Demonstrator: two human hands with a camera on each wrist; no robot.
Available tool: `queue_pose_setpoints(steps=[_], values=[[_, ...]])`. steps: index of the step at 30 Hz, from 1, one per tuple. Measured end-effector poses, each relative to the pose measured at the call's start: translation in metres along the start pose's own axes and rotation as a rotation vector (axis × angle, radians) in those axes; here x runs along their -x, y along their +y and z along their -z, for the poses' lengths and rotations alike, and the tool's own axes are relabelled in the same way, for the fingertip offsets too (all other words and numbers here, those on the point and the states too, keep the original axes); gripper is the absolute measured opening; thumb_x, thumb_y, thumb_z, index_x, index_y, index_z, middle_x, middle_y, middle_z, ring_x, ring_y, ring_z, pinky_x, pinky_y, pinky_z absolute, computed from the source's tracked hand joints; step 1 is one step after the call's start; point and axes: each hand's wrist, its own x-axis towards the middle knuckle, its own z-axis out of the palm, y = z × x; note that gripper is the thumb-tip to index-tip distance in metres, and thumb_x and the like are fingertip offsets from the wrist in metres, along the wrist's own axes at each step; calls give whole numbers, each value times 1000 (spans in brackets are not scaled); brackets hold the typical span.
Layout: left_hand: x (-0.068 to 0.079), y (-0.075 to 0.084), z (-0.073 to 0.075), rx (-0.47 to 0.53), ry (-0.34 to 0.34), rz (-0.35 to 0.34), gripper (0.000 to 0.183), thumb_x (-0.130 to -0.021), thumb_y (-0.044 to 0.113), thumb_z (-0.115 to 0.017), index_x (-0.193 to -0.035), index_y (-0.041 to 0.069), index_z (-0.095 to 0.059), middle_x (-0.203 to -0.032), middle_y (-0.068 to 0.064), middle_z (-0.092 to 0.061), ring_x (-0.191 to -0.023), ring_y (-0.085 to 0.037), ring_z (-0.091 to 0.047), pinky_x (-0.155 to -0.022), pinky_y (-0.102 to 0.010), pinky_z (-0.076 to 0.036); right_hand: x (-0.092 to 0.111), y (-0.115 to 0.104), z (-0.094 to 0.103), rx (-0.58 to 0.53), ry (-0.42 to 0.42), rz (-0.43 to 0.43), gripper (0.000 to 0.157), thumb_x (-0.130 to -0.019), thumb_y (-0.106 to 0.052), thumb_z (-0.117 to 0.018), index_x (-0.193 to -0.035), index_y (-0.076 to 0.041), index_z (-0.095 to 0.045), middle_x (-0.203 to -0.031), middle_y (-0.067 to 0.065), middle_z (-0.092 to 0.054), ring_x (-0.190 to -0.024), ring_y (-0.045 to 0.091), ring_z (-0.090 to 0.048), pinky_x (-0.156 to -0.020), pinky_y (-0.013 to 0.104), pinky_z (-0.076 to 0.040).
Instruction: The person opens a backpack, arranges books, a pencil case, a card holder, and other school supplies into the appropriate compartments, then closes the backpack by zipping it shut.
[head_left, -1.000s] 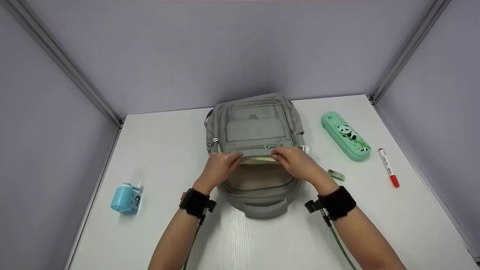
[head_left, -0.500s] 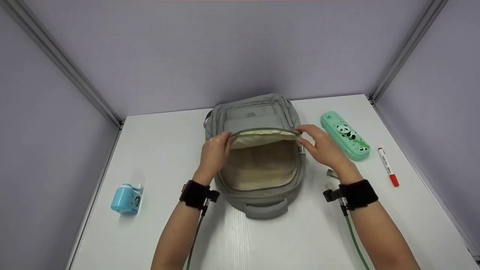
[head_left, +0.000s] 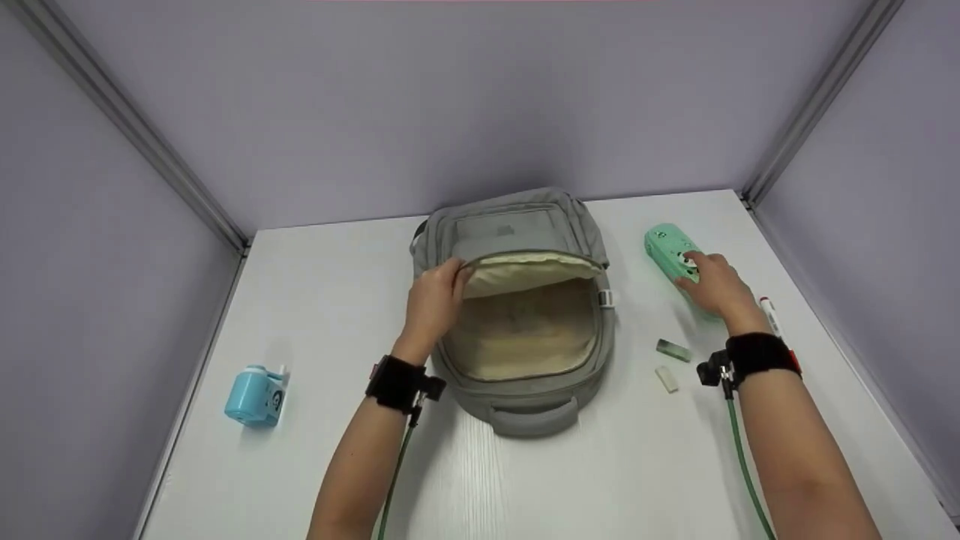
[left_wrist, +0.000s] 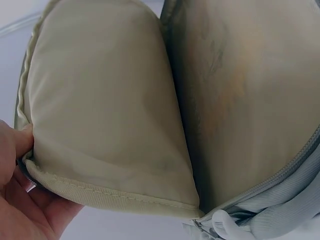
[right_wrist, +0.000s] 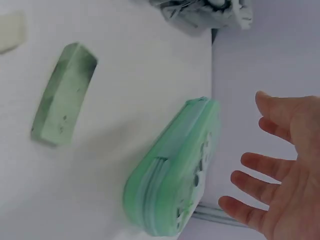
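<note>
A grey backpack (head_left: 517,229) lies on the white table with its front compartment unzipped, showing beige lining. My left hand (head_left: 433,304) pinches the edge of the lifted flap (head_left: 525,274) at its left side; the left wrist view shows thumb and fingers on the flap's piped edge (left_wrist: 25,100). To the right, my right hand (head_left: 716,285) is over a mint-green pencil case (head_left: 666,244) with panda pictures, covering part of it in the head view. In the right wrist view the fingers (right_wrist: 255,187) are spread and apart from the case (right_wrist: 170,175).
A small green block (head_left: 673,350) and a pale block (head_left: 666,379) lie right of the backpack. Partly behind my right wrist is a red-capped marker (head_left: 770,315). A blue crank pencil sharpener (head_left: 255,396) stands at left. Panels (head_left: 480,97) enclose the table.
The flap has been raised, opening the compartment to view. My right hand has let go of it and moved right to the pencil case, while the left keeps its hold.
</note>
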Motion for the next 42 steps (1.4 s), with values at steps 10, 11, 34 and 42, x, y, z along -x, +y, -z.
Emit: queue_pose_setpoints(steps=[10,11,34,42], values=[[-2,1,2,-3,6,11,24,-102,25,-55,-87,7,-61,-64,-2,-50,-54,-17,-49,-52,-38,-43,7,34,-17,75,-76,-122,72,-101,-30,-52,-156,-8,-11,-145,47,-5,-128,68,-14,-93,77,-27],[-3,2,2,-2,7,12,24,-102,25,-55,-87,7,-61,-64,-2,-50,-54,-18,-49,-52,-38,-43,9,36,-19,71,-81,-129,72,-101,-29,-52,-156,-8,-12,-145,48,-5,-128,68,-13,-93,77,-27],[-40,11,37,41,25,141,30,-102,26,-54,-82,5,-60,-64,0,-45,-56,-16,-43,-53,-33,-35,15,33,-34,1,-35,-138,68,-96,-29,-63,-152,-4,-32,-129,46,-37,-112,58,-44,-85,65,-42],[-60,10,36,47,22,211,29,-103,28,-54,-90,4,-66,-64,0,-47,-56,-15,-43,-54,-31,-32,18,23,-26,-14,10,-145,68,-95,-41,-61,-149,-5,-39,-138,41,-38,-114,57,-46,-86,62,-43]])
